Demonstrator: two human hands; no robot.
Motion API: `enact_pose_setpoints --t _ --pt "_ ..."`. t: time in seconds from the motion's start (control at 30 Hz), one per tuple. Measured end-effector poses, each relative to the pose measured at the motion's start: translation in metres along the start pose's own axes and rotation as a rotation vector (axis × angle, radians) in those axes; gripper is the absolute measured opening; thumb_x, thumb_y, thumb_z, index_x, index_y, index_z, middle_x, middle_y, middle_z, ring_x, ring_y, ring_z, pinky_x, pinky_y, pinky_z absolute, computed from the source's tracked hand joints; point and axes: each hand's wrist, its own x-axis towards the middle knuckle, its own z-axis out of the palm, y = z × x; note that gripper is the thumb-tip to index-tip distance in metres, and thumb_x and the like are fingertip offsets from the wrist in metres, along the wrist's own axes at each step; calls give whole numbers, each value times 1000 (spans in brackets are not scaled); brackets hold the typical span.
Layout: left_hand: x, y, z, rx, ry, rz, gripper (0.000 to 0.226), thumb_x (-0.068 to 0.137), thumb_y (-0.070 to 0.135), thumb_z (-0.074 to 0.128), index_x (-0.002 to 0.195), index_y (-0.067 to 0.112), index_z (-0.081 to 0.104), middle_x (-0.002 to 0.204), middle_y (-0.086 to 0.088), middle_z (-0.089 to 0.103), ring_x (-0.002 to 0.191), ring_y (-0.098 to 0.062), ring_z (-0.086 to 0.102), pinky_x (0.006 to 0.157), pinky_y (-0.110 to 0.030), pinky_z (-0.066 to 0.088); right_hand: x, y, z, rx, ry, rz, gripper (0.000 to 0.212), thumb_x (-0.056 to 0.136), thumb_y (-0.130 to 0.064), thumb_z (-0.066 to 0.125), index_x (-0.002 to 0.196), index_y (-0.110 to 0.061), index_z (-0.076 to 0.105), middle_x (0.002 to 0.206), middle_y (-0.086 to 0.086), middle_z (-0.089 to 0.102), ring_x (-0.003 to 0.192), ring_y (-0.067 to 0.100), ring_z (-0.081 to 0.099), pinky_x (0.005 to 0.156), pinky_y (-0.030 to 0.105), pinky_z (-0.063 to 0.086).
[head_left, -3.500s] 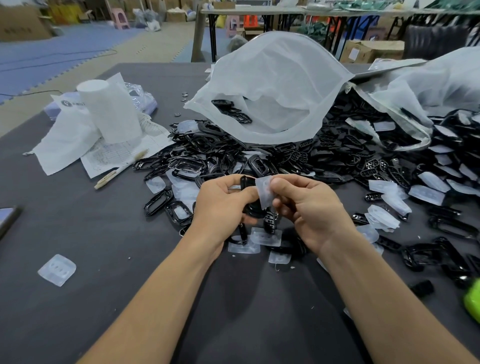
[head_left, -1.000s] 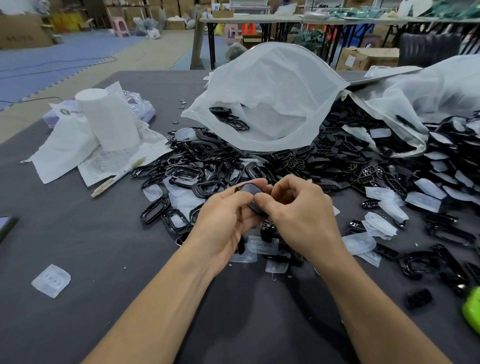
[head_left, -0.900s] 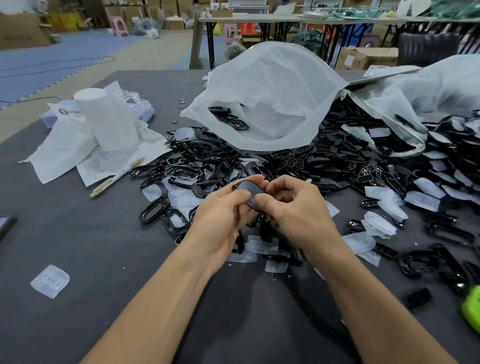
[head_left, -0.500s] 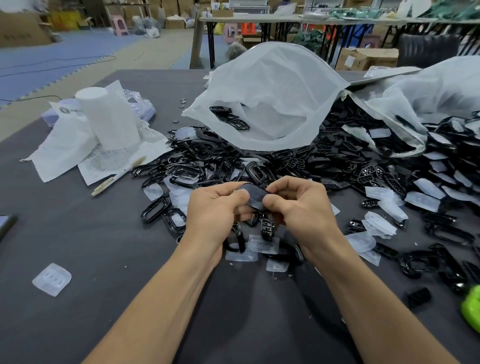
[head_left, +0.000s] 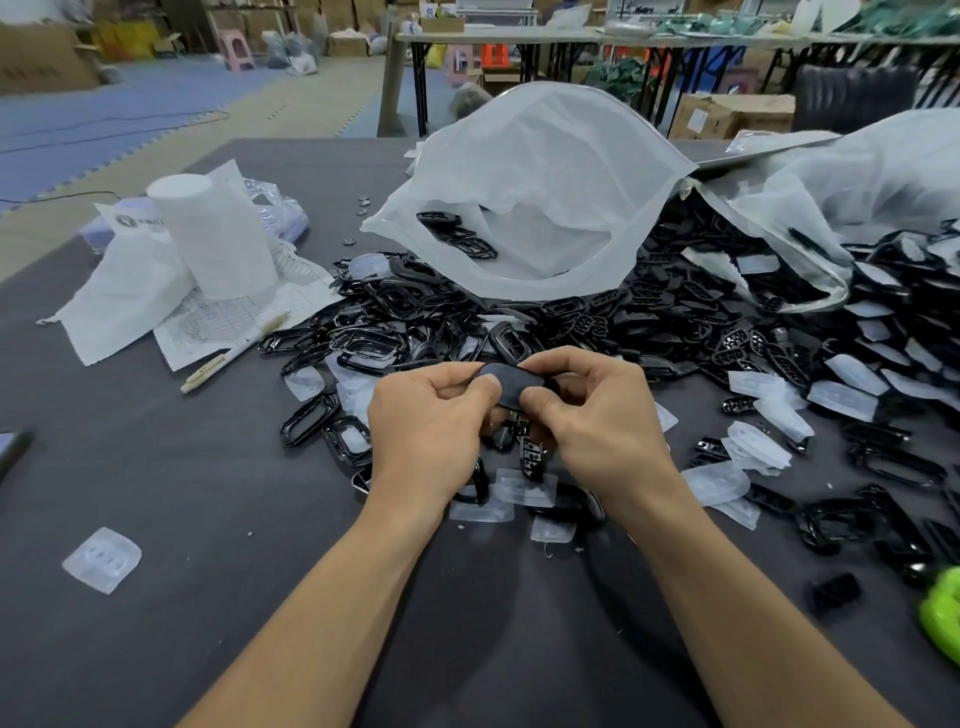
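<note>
Pinching a black oval plastic shell (head_left: 506, 383) from both its ends, my left hand (head_left: 426, 423) and right hand (head_left: 597, 423) hold it just above the grey table (head_left: 208, 493), with the fingers curled round its edges. At 12 and 3 o'clock the heap of black frames (head_left: 675, 322) comes close. The most room is from 6 to 9 o'clock, where one clear button pad (head_left: 102, 558) lies well apart.

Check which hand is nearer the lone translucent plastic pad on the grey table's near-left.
Left. The left hand is right of the translucent plastic pad, apart from it; the right hand is further right, beyond the left, both pinching a black oval plastic piece.
</note>
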Motion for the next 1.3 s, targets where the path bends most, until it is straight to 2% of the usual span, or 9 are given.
enact_pose_setpoints --t 0.13,0.27,0.47,0.57,0.73,0.83,0.93,1.07,1.3 --pt "-2 1 3 19 13 31 29 77 27 73 75 56 76 67 6 77 66 -14 77 73 -37 64 2 0 -3 27 -40 41 34 86 -2 62 97 -29 79 76 6 76 58 18 65 65 47 58" --pt "-3 0 4 13 2 48 26 78 29 74 77 55 76 69 8 78 66 -13 77 73 -34 63 -1 -2 1 -36 4 -7 14 79 -28 71 86 -38 77 70 -6 75 59 12 65 63 35 56" --pt "2 -3 3 -29 15 -10 21 73 30 74 77 50 79 70 2 78 67 -21 78 76 -43 65 1 -2 -3 -31 1 33 28 90 -4 67 91 -29 79 76 -7 77 62 11 67 69 38 58" --pt "3 -3 1 -58 19 -57 18 73 22 74 76 38 82 71 -5 78 67 -25 78 69 -39 65 -5 -5 -5 -300 39 -157 23 82 -27 79 104 -35 77 87 -20 75 83 -1 65 73 10 48" --pt "6 -3 -4 -129 22 -163 8 79 3 74 80 8 81 73 -16 77 66 -30 78 60 -37 63 -12 -15 -8 -567 51 -298 47 72 -28 91 117 -28 78 99 -21 60 108 7 60 95 16 41" --pt "0 -5 -1 9 -26 -75 18 85 32 70 81 20 83 77 -6 80 75 -25 79 79 -52 64 -9 -17 -20 -530 23 -158 39 73 -34 87 111 -35 80 96 -18 66 92 2 62 88 21 49" --pt "-8 -4 1 89 -17 23 25 85 61 63 85 44 81 82 10 80 80 -11 78 81 -41 62 4 -15 -55 -572 37 24 33 73 -31 85 106 -32 81 84 -18 73 86 6 68 86 26 56" --pt "-12 -5 1 337 -15 163 15 91 44 72 105 46 77 91 30 75 87 14 68 87 -21 55 26 -4 -124 -747 239 275 15 76 -24 80 90 -29 80 82 -7 73 93 20 70 90 36 59" --pt "-16 -7 12 724 -106 249 37 92 32 69 128 40 71 145 9 62 142 -16 49 120 -35 33 41 8 -182 -986 345 475 37 79 -22 77 115 -17 73 121 7 72 113 32 64 90 35 49"
